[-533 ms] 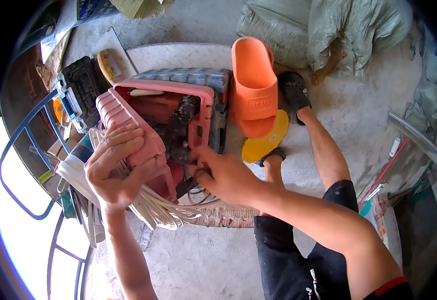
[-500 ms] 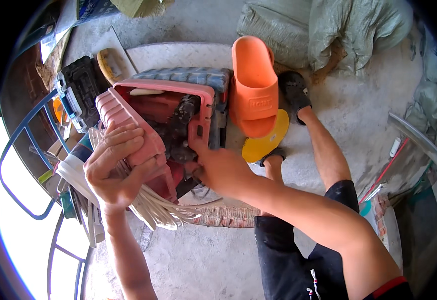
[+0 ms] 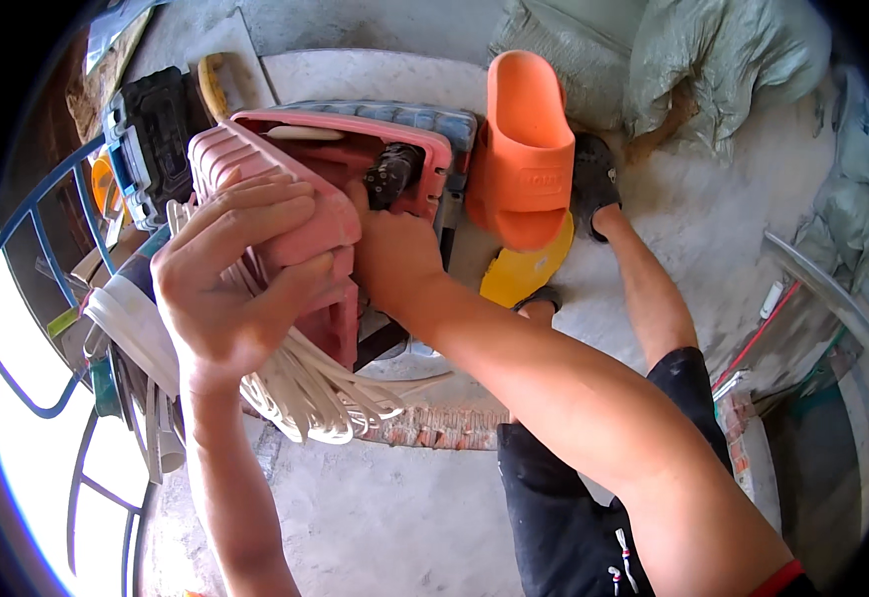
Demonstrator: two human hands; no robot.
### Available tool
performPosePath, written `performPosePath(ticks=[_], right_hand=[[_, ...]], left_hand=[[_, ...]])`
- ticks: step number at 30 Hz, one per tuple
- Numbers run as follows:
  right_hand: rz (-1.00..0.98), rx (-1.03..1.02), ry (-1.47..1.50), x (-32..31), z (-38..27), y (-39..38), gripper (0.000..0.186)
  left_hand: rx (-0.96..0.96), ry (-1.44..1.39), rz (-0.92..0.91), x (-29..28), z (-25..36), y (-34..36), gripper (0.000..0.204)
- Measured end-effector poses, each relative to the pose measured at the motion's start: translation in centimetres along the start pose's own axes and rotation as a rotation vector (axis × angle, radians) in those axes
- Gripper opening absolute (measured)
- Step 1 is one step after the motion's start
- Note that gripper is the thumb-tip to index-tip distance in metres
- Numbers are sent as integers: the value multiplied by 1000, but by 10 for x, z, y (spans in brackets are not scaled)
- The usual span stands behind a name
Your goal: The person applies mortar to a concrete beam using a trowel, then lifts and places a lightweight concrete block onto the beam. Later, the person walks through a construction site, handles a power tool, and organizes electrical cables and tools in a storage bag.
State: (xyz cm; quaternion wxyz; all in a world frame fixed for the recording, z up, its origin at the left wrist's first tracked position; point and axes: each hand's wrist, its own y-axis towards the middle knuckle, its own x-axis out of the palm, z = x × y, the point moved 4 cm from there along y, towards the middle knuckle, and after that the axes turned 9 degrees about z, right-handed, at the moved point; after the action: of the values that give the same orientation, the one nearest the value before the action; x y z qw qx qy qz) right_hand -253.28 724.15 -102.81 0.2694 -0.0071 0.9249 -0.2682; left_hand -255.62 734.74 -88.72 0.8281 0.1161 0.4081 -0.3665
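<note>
A faded red plastic tool case (image 3: 416,151) stands open, its lid (image 3: 255,154) tilted to the left. My left hand (image 3: 240,274) is closed round the lid's lower side, fingers over the top and thumb below. Inside the case sits a black power tool (image 3: 391,177), partly covered. My right hand (image 3: 394,261) reaches into the case below that tool; its fingers are hidden behind the lid's edge and the wrist, so I cannot see what they hold. A coil of white cable (image 3: 320,403) hangs under the case, close to my left wrist.
An orange slipper (image 3: 529,149) leans beside the case, over a yellow disc (image 3: 529,269). Black cases (image 3: 154,139) and a blue metal frame (image 3: 31,224) are at the left. Filled sacks (image 3: 723,60) lie at the back right. My legs in black shorts (image 3: 564,507) are below.
My right hand has moved up and left, deeper into the case, and now covers the tool's lower part. My left hand keeps its hold on the lid. The view has shifted slightly.
</note>
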Motion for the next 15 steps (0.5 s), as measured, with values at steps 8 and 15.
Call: performPosePath(ticks=[8,15], right_hand=[[26,2,139,-19,5,-44,53],[150,411,682,-93,85,-126,44]], left_hand=[[46,-20,7,-3,-2,-2,34],[-71,-40,62,10,0,-4,28]])
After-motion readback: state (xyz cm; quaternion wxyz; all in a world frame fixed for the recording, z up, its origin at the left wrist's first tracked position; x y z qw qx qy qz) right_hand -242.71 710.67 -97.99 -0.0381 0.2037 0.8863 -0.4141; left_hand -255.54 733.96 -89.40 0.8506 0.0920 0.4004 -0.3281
